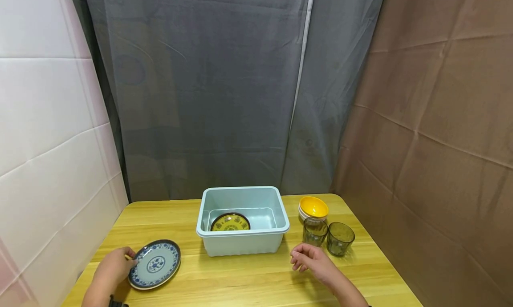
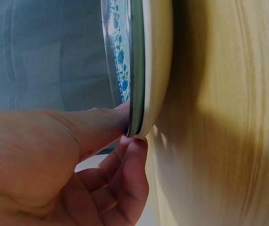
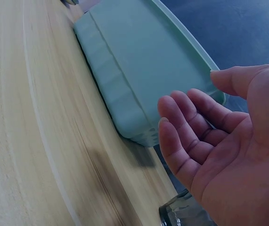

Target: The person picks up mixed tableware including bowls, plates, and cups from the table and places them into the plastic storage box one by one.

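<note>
My left hand (image 1: 114,269) pinches the near-left edge of a round plate (image 1: 155,264) with a dark rim and blue floral pattern. In the left wrist view the thumb lies over the rim of the plate (image 2: 136,70), fingertips beneath it. A cream layer (image 2: 157,61) shows directly under that rim, and the edge stands raised off the wood. My right hand (image 1: 312,262) hovers in front of the two glasses, fingers loosely curled and holding nothing. The right wrist view shows its palm (image 3: 233,165) beside the pale blue-green tub (image 3: 129,56).
A yellow-patterned plate (image 1: 230,222) leans inside the tub (image 1: 242,244) at the table's middle. Two smoky glasses (image 1: 315,232) (image 1: 340,239) stand to its right. Behind them a yellow bowl (image 1: 314,207) sits in a white one (image 1: 303,215). Cloth curtains (image 1: 208,98) enclose the wooden table (image 1: 224,280).
</note>
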### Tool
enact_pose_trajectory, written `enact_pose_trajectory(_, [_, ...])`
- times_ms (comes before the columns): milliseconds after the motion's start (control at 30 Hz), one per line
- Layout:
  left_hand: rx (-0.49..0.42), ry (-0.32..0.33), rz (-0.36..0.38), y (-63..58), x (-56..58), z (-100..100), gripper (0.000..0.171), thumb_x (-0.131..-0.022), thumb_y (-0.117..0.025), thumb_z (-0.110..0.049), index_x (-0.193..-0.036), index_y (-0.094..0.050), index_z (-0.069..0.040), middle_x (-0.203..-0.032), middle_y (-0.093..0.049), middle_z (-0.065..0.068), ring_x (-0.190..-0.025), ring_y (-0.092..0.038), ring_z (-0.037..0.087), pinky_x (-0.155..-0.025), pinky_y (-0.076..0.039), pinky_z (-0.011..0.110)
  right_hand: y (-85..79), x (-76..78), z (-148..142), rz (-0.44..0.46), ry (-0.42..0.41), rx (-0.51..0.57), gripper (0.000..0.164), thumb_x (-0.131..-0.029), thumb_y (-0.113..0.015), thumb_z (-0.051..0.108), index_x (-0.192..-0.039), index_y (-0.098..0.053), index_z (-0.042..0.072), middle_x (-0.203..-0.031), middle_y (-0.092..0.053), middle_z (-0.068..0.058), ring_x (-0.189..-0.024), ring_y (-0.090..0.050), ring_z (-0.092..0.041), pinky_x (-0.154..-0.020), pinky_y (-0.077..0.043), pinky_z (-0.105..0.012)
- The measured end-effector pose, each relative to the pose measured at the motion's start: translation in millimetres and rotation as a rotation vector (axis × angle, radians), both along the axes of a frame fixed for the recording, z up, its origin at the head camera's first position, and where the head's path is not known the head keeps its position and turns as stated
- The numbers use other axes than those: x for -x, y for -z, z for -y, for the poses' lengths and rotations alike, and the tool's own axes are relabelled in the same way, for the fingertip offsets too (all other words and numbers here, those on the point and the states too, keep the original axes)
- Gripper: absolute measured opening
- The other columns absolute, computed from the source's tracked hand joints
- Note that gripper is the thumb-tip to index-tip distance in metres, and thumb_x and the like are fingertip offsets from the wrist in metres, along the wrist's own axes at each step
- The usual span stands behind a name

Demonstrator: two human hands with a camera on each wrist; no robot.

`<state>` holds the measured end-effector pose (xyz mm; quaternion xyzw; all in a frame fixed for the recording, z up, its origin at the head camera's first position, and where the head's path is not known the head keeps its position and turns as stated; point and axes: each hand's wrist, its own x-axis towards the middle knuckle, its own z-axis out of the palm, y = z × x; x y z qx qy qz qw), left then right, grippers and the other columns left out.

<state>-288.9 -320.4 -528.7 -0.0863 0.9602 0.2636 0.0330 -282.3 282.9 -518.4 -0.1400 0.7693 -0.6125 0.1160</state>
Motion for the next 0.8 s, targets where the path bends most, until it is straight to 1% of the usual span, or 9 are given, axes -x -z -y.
enact_pose_trajectory(133, [0.022,-0.014,-0.019,0.9,-0.7,1.1,0.016,-0.101,-0.074,-0.009,-0.108,-0.073,0.005,-0.107,-0.07,0.028,-0.095,-0.065,0.04,-0.085,-0.053,0.059,0.7,0.5,0.3,-0.001,-0.015,0.005,0.025,-0.115,-0.062,0.023,-0.118,-0.068,-0.002,-0.105,-0.072,-0.012,-0.095,-0.073,-0.024,-0.084,-0.063,-0.038])
enact_pose_trajectory(233, [0.013,-0.033,-0.034,1.3,-1.8,1.8,0.019,-0.101,-0.074,-0.01,-0.11,-0.073,0.007,-0.108,-0.071,0.03,-0.097,-0.067,0.042,-0.086,-0.054,0.061,1.2,0.4,-0.1,-0.014,-0.026,0.007,0.025,-0.116,-0.06,0.021,-0.118,-0.068,-0.002,-0.105,-0.072,-0.012,-0.094,-0.073,-0.023,-0.083,-0.062,-0.037])
enact_pose_trajectory(367, [-0.015,-0.054,-0.041,0.8,-2.4,2.6,0.023,-0.103,-0.071,-0.01,-0.112,-0.073,0.012,-0.108,-0.072,0.031,-0.097,-0.068,0.042,-0.087,-0.054,0.062,1.8,-0.3,-0.5,-0.016,-0.032,0.012,0.025,-0.116,-0.06,0.021,-0.118,-0.068,-0.002,-0.104,-0.072,-0.01,-0.094,-0.073,-0.023,-0.082,-0.063,-0.036])
enact_pose_trajectory(500, [-0.041,-0.06,-0.061,0.2,-3.5,3.9,0.026,-0.104,-0.068,-0.009,-0.115,-0.072,0.015,-0.109,-0.072,0.032,-0.097,-0.069,0.041,-0.089,-0.055,0.063,2.8,-0.7,-0.5,-0.003,-0.037,0.017,0.026,-0.116,-0.06,0.022,-0.118,-0.068,-0.002,-0.104,-0.072,-0.01,-0.094,-0.073,-0.023,-0.083,-0.063,-0.037])
enact_pose_trajectory(700, [-0.108,-0.083,-0.086,-0.8,-6.2,6.3,0.03,-0.104,-0.066,-0.009,-0.118,-0.07,0.016,-0.113,-0.071,0.034,-0.104,-0.068,0.045,-0.093,-0.054,0.064,3.3,-1.4,0.4,0.007,-0.039,0.021,0.025,-0.116,-0.059,0.022,-0.118,-0.068,-0.002,-0.104,-0.072,-0.01,-0.094,-0.074,-0.023,-0.083,-0.063,-0.037])
enact_pose_trajectory(800, [-0.138,-0.093,-0.1,-0.6,-6.6,8.1,0.031,-0.105,-0.065,-0.011,-0.12,-0.069,0.016,-0.112,-0.071,0.033,-0.102,-0.067,0.043,-0.092,-0.055,0.063,3.7,-1.3,0.7,-0.001,-0.045,0.021,0.025,-0.117,-0.058,0.02,-0.119,-0.068,-0.003,-0.104,-0.072,-0.011,-0.094,-0.074,-0.024,-0.082,-0.063,-0.037])
